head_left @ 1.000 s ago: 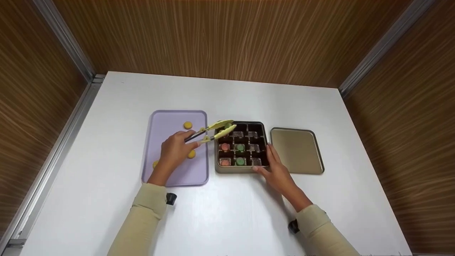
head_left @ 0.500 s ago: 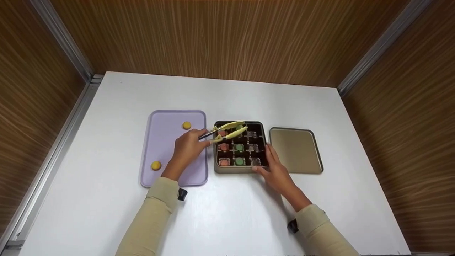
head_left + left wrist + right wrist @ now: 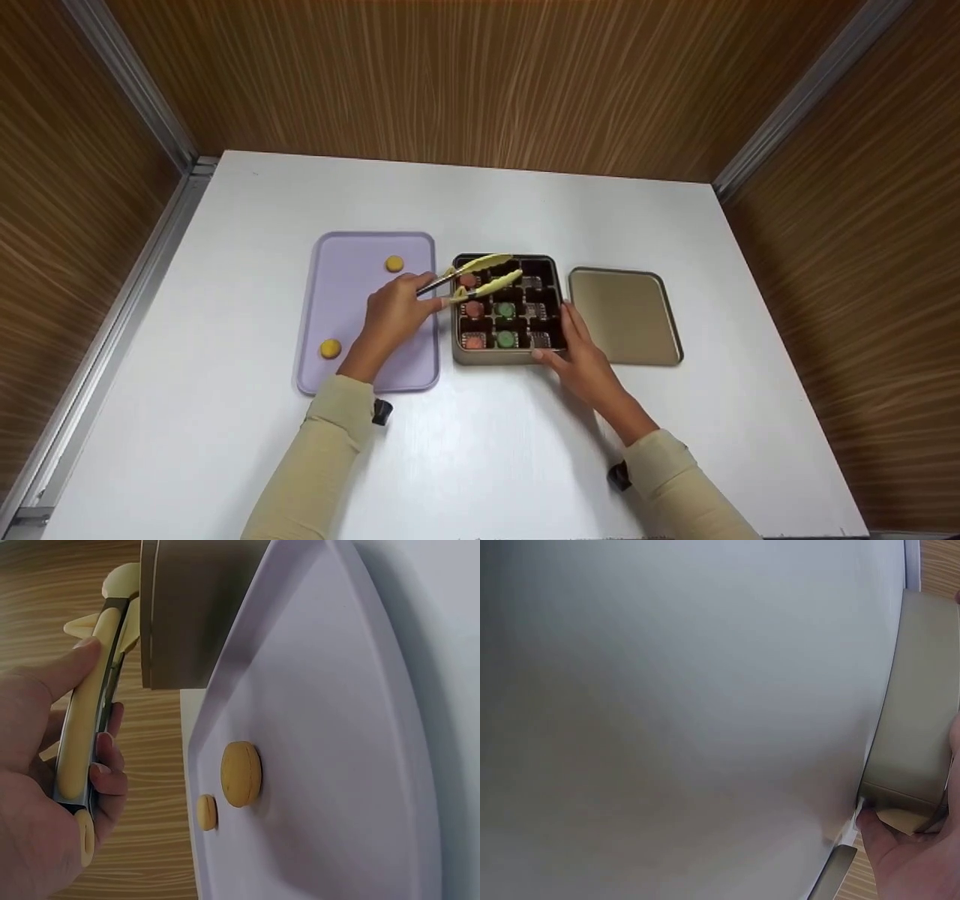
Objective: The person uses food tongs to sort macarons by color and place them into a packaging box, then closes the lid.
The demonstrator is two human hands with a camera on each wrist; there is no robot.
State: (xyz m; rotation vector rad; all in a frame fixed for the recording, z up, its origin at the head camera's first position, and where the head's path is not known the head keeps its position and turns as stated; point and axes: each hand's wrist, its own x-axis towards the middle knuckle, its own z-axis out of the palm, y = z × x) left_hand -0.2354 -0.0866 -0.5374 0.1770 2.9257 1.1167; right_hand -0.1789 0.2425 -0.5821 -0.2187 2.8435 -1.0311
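Note:
My left hand [image 3: 393,309] grips a pair of tongs [image 3: 448,279] with pale yellow tips. The tips stand apart over the back row of an open tin [image 3: 495,358] with a dark divided insert. A green macaron shows dimly between them in the back middle compartment. Red-pink macarons [image 3: 474,309] fill the left column, and green macarons [image 3: 507,340] sit in the middle one. My right hand [image 3: 589,373] holds the tin's front right corner, thumb at the front and fingers along the right side. In the left wrist view, the tongs' handle [image 3: 84,712] lies between thumb and fingers.
A lilac tray [image 3: 345,251] lies left of the tin, partly under my left hand. Yellow macarons [image 3: 330,348] rest on it. The tin's flat lid [image 3: 630,319] lies to the right. Wood-grain panels [image 3: 450,82] stand behind and beside the white table [image 3: 480,450].
My left hand and the tongs moved right, from over the left column to the back middle compartment. The green macaron between the tips now sits lower, in that compartment. My right hand stayed put.

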